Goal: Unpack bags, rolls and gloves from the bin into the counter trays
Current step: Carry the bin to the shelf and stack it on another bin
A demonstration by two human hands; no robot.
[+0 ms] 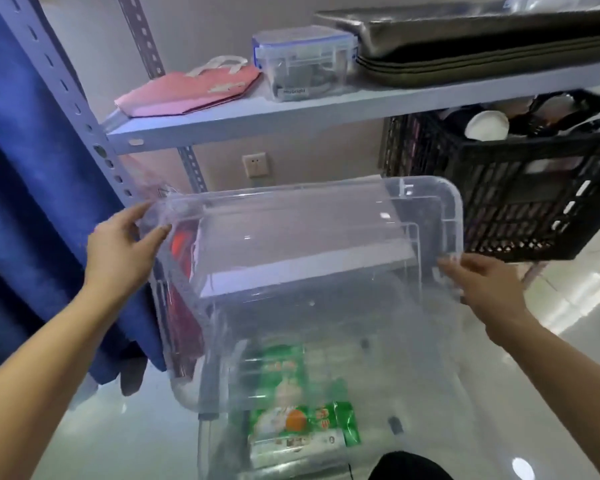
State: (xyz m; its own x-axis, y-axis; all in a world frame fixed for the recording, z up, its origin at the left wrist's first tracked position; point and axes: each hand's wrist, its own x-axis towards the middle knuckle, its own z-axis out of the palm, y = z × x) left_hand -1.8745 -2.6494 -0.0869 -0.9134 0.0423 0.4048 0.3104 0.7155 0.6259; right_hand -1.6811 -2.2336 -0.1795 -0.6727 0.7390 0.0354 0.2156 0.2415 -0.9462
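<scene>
Unpacking not yet begun: you hold the bin (pixel 326 237) at centre, green packs (pixel 291 420) inside at 6 o'clock.
Your left hand (pixel 122 247) at 9 o'clock has its fingers (pixel 136 213) and thumb clamped on the bin's corner. Your right hand (pixel 485 289) at 3 o'clock lies on the rim, but blur hides whether it clamps. Judging by this, everything is left to do, and no surface or trays are in view. A shelf (pixel 291 116) at 12 o'clock carries a pink bag (pixel 191 88). A black crate (pixel 534 202) sits at 2 o'clock, a blue curtain (pixel 32 202) hangs at 9 o'clock, and a glossy floor (pixel 118 445) lies below.
</scene>
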